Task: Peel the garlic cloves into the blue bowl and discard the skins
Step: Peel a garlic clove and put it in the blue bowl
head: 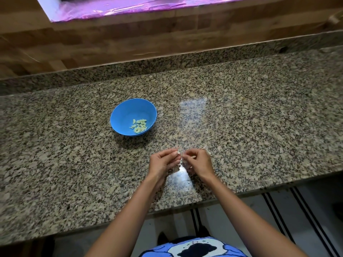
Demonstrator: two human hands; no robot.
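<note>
Both hands meet low over the granite counter (259,112), near its front edge, fingertips almost touching. My left hand (163,162) has fingers curled in, thumb & forefinger pinching a small pale garlic clove (178,152). My right hand (198,161) is curled tight too, pinching a bit of papery skin (205,148) that sticks up past the knuckles; too small to tell how much is off. The blue bowl (118,115) sits farther back & to the left, well apart from my hands, w/ a heap of peeled cloves (139,125) in its bottom.
</note>
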